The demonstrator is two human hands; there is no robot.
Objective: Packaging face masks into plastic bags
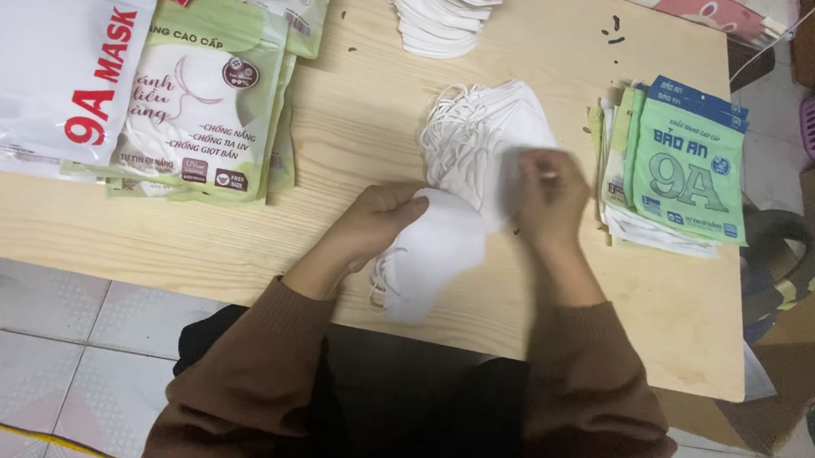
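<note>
Left hand (380, 220) is pinching a small bunch of white face masks (429, 259) near the front edge of the bench (358, 113), fingers closed on the top edge of the bunch, ear loops hanging out on its left side. Right hand (549, 198) sits on the loose pile of masks (484, 135) just behind; it's motion-blurred, fingers look curled onto the top mask, can't tell whether they've actually closed on it

Handling, my read: masks are light, soft, floppy fabric – no stiffness, they'll sag and fan apart if held by one corner. Loops tangle easily, the pile shows them knotted up on its left. Best hold is a flat pinch across the folded body near the middle edge, thumb on top, not by the loops. Not fragile, but creases and dirt count

Around: stack of green pouches (684, 170) just right of the right hand, green-and-white pouches (203, 103) and a big white bag (50, 56) well off to the left, another stack of masks (444, 14) at the far edge
</note>
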